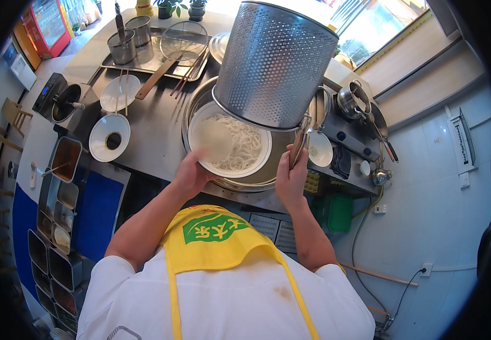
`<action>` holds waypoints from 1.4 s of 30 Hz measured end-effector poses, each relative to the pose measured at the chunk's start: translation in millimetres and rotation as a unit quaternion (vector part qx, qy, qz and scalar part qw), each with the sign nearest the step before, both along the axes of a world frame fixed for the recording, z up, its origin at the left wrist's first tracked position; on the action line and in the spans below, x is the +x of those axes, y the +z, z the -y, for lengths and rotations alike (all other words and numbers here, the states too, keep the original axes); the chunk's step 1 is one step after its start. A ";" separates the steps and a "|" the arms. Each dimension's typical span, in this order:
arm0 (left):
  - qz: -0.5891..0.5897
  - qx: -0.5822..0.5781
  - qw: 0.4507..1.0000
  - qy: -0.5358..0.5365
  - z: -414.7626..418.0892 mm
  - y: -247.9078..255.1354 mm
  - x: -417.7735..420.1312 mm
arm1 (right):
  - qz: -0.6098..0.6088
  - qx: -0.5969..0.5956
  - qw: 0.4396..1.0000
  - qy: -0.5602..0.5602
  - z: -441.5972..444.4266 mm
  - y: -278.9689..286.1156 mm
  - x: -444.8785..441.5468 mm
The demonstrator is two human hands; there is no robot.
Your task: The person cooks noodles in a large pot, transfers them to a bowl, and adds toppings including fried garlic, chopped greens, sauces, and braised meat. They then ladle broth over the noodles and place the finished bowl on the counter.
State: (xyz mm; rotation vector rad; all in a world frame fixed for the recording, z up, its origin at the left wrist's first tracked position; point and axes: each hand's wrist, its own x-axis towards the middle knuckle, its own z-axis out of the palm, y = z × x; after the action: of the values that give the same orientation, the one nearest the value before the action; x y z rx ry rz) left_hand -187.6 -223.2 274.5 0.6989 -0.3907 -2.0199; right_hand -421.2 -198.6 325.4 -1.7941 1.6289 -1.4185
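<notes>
My left hand (192,174) grips the near-left rim of a white bowl (239,172) with pale noodles (245,146) in it. A blurred pale round patch covers the left part of the noodles. My right hand (292,180) is closed around the wooden handle (298,146) of a tall perforated metal strainer basket (275,63). The basket is tilted above the bowl's far right side, and its inside is hidden. Beneath the bowl is a wide round metal pot (187,121), which appears to hold cloudy liquid.
Left of the pot lie two white bowls (120,87) (98,140), one with dark liquid. Behind them, a metal tray (156,42) carries a wire skimmer (156,80) and metal cups. Sauce containers (66,157) line the left side. At right are a small white bowl (320,155) and a saucepan (354,100).
</notes>
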 end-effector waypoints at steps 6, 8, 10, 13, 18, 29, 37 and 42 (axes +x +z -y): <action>-0.018 -0.008 1.000 0.003 2.3 -3.6 0.3 | 0.103 0.153 0.982 0.033 -13.9 -39.2 -15.8; -0.007 -0.014 1.000 0.006 2.8 -0.3 0.9 | 0.107 0.129 0.985 0.032 -9.7 -31.4 -13.1; -0.008 -0.017 1.000 0.005 3.0 2.6 0.4 | 0.096 0.100 0.990 0.024 -2.9 -26.2 -8.1; -0.020 -0.016 1.000 0.011 4.9 1.3 -0.7 | 0.023 0.075 0.997 0.021 -13.1 -38.6 -9.9; -0.016 -0.017 1.000 0.017 3.5 1.5 -2.2 | 0.109 0.139 0.983 0.041 -11.1 -37.2 -14.2; 0.001 -0.017 0.999 0.028 2.5 4.0 -4.3 | 0.463 0.361 0.800 0.121 2.6 47.1 -8.6; -0.010 -0.012 0.999 0.029 3.9 -1.4 -7.4 | 0.111 0.161 0.979 0.060 -0.1 -26.5 -23.0; -0.011 -0.026 0.999 0.028 8.0 -0.1 -12.3 | 0.081 0.091 0.992 0.041 11.2 -18.3 -20.0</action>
State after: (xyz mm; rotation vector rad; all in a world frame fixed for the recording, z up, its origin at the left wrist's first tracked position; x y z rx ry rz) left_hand -199.9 -231.2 274.4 0.6486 -0.4054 -1.9557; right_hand -441.2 -209.9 307.1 -1.5824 1.5316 -1.2980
